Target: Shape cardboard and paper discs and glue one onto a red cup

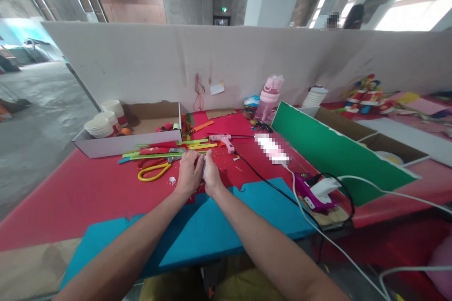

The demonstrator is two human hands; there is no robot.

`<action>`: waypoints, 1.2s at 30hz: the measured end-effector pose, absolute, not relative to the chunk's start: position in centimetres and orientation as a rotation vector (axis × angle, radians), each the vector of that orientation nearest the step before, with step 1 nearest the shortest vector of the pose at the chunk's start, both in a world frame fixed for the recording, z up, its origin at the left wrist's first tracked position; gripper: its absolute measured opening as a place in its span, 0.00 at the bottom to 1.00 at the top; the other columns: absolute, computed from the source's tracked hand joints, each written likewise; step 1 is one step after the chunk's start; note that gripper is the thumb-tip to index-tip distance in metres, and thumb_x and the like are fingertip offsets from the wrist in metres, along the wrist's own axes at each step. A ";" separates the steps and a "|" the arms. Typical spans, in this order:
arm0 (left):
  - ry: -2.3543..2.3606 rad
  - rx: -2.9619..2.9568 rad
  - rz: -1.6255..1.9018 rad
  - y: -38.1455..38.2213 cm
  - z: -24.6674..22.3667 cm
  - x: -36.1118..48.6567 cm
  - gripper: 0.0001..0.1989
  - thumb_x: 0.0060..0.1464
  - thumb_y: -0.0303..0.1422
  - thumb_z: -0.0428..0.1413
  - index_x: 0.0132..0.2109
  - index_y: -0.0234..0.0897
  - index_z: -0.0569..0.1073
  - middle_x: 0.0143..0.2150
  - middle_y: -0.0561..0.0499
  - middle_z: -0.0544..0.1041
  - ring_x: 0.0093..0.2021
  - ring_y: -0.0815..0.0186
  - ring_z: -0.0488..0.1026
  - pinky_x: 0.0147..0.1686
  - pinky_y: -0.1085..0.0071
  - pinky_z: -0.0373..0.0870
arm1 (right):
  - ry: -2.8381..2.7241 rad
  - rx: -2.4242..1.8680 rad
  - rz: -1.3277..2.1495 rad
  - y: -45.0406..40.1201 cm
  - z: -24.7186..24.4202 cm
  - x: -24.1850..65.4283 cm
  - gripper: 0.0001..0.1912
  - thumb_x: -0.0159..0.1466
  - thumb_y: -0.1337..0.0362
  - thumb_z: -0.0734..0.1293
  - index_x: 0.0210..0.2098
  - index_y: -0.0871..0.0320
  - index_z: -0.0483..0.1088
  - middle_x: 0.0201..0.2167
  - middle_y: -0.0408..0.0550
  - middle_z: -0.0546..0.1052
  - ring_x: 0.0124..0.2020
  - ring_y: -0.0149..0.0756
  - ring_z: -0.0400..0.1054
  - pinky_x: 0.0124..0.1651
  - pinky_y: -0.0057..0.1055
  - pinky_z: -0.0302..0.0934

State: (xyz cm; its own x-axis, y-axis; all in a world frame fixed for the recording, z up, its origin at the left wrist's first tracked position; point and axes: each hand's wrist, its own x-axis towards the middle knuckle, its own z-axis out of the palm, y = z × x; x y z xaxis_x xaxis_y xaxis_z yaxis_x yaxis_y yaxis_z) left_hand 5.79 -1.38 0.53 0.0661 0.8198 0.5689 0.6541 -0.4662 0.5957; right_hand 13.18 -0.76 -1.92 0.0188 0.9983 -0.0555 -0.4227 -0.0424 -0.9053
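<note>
My left hand [189, 169] and my right hand [212, 173] meet over the near part of the red tabletop, fingers closed. Pressed between them is a small pale, greyish-white piece [204, 169], mostly hidden by the fingers, so its kind cannot be made out. Just left of my left hand lie scissors with yellow handles [154, 174]. Beyond both hands, green and yellow strips [190, 143] lie in a loose bundle. A pink glue gun [224, 141] rests on the table past my right hand, its black cord trailing to the right.
An open cardboard box [127, 146] with white paper cups [99, 127] stands at left. To the right are a green-sided box [328, 155], a purple power strip [312, 193] and cables. A pink bottle [270, 99] stands near the white partition [155, 66]. Blue board [197, 230] covers the front edge.
</note>
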 end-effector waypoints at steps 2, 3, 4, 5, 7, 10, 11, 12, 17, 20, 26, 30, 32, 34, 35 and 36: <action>1.538 2.136 1.353 -1.2 0.3 5.9 0.14 0.60 0.34 0.46 0.26 0.39 0.61 0.26 0.51 0.65 0.32 0.63 0.61 0.33 0.68 0.57 | -0.828 -0.976 1.363 -1.0 -1.9 13.1 0.32 0.57 0.35 0.57 0.31 0.57 0.73 0.32 0.49 0.79 0.46 0.42 0.71 0.46 0.35 0.64; 1.552 2.122 1.359 -1.1 0.2 5.8 0.14 0.60 0.33 0.46 0.25 0.39 0.59 0.25 0.51 0.64 0.31 0.63 0.60 0.32 0.68 0.56 | -0.825 -0.991 1.360 -1.2 -1.8 13.0 0.31 0.57 0.35 0.58 0.32 0.57 0.74 0.33 0.49 0.79 0.46 0.43 0.71 0.48 0.36 0.64; 1.567 2.107 1.367 -1.0 0.1 5.8 0.15 0.59 0.33 0.47 0.24 0.39 0.57 0.24 0.52 0.63 0.30 0.64 0.59 0.32 0.68 0.55 | -0.844 -0.993 1.365 -1.3 -1.7 13.0 0.31 0.57 0.36 0.58 0.32 0.58 0.75 0.33 0.49 0.79 0.45 0.43 0.71 0.48 0.36 0.63; 1.580 2.093 1.377 -1.0 0.0 5.8 0.16 0.59 0.33 0.47 0.23 0.39 0.56 0.23 0.52 0.62 0.29 0.64 0.58 0.31 0.69 0.54 | -0.864 -0.994 1.375 -1.5 -1.6 13.0 0.31 0.57 0.36 0.58 0.33 0.58 0.75 0.33 0.50 0.79 0.45 0.43 0.71 0.49 0.36 0.63; 1.597 2.073 1.394 -0.9 -0.1 5.7 0.17 0.58 0.33 0.47 0.22 0.39 0.55 0.22 0.52 0.61 0.29 0.64 0.57 0.30 0.69 0.53 | -0.883 -1.003 1.401 -1.7 -1.5 12.9 0.32 0.58 0.36 0.58 0.34 0.58 0.76 0.33 0.51 0.79 0.44 0.43 0.72 0.48 0.37 0.63; 1.610 2.063 1.421 -0.9 -0.4 5.8 0.17 0.58 0.34 0.48 0.22 0.39 0.54 0.22 0.53 0.60 0.28 0.64 0.57 0.29 0.69 0.53 | -0.872 -1.019 1.427 -1.9 -1.4 12.9 0.33 0.58 0.36 0.57 0.35 0.59 0.76 0.33 0.51 0.79 0.43 0.43 0.72 0.46 0.37 0.64; 1.614 2.068 1.428 -0.9 -0.5 5.8 0.17 0.58 0.33 0.48 0.22 0.39 0.54 0.22 0.53 0.59 0.28 0.64 0.57 0.29 0.69 0.53 | -0.864 -1.020 1.427 -1.9 -1.5 12.9 0.32 0.58 0.36 0.57 0.35 0.58 0.76 0.32 0.51 0.79 0.43 0.43 0.72 0.46 0.37 0.65; 1.620 2.077 1.436 -0.9 -0.6 5.9 0.18 0.58 0.33 0.48 0.21 0.39 0.54 0.22 0.53 0.60 0.28 0.64 0.57 0.29 0.69 0.53 | -0.855 -1.018 1.422 -1.9 -1.6 12.9 0.32 0.58 0.36 0.58 0.34 0.58 0.76 0.32 0.51 0.79 0.42 0.43 0.72 0.45 0.36 0.65; 1.543 2.095 1.529 -1.4 -0.3 6.0 0.17 0.59 0.34 0.49 0.22 0.38 0.64 0.25 0.51 0.68 0.32 0.64 0.62 0.35 0.68 0.58 | -0.799 -0.974 1.413 -1.4 -1.2 13.1 0.31 0.57 0.36 0.58 0.32 0.57 0.74 0.27 0.47 0.78 0.36 0.39 0.72 0.35 0.30 0.65; 1.387 1.936 1.617 -1.8 0.4 5.5 0.13 0.62 0.36 0.46 0.35 0.38 0.73 0.34 0.50 0.74 0.36 0.65 0.67 0.40 0.68 0.62 | -0.724 -0.842 1.562 -1.1 -0.2 13.4 0.35 0.57 0.33 0.54 0.31 0.58 0.73 0.23 0.47 0.76 0.28 0.37 0.71 0.22 0.26 0.58; 1.242 2.104 1.520 -2.3 0.9 4.8 0.16 0.63 0.37 0.46 0.43 0.39 0.77 0.38 0.48 0.71 0.41 0.65 0.68 0.42 0.68 0.65 | -0.679 -0.615 1.678 -1.1 0.9 14.4 0.39 0.58 0.32 0.50 0.40 0.59 0.71 0.23 0.47 0.76 0.23 0.34 0.69 0.17 0.23 0.51; 1.281 2.136 1.510 -2.4 0.8 5.0 0.16 0.63 0.37 0.45 0.39 0.38 0.77 0.39 0.47 0.71 0.43 0.64 0.68 0.45 0.66 0.64 | -0.639 -0.641 1.646 -1.0 0.5 14.2 0.37 0.58 0.33 0.52 0.38 0.59 0.71 0.24 0.47 0.76 0.27 0.36 0.72 0.23 0.25 0.59; 1.304 2.109 1.509 -2.4 0.9 5.1 0.16 0.63 0.36 0.45 0.37 0.38 0.75 0.40 0.47 0.72 0.43 0.63 0.68 0.47 0.66 0.63 | -0.639 -0.688 1.648 -1.0 0.2 13.9 0.36 0.57 0.33 0.54 0.34 0.59 0.71 0.24 0.47 0.76 0.29 0.38 0.72 0.25 0.26 0.61; 1.336 2.073 1.503 -2.2 0.9 5.2 0.16 0.63 0.36 0.44 0.35 0.38 0.73 0.38 0.48 0.73 0.42 0.64 0.68 0.45 0.66 0.63 | -0.647 -0.761 1.638 -1.0 -0.1 13.6 0.35 0.56 0.32 0.55 0.30 0.59 0.70 0.24 0.48 0.77 0.32 0.39 0.73 0.27 0.27 0.63; 1.360 2.058 1.498 -2.1 0.9 5.2 0.15 0.63 0.36 0.44 0.33 0.38 0.72 0.36 0.48 0.73 0.40 0.64 0.67 0.44 0.67 0.63 | -0.658 -0.805 1.619 -1.1 -0.2 13.5 0.35 0.55 0.32 0.55 0.30 0.59 0.70 0.25 0.48 0.77 0.34 0.40 0.73 0.29 0.28 0.64; 1.391 2.043 1.494 -2.0 0.8 5.3 0.15 0.63 0.37 0.44 0.32 0.38 0.71 0.33 0.49 0.72 0.38 0.64 0.67 0.42 0.67 0.63 | -0.680 -0.848 1.587 -1.1 -0.4 13.3 0.36 0.55 0.31 0.55 0.30 0.59 0.71 0.26 0.48 0.77 0.36 0.41 0.73 0.31 0.29 0.65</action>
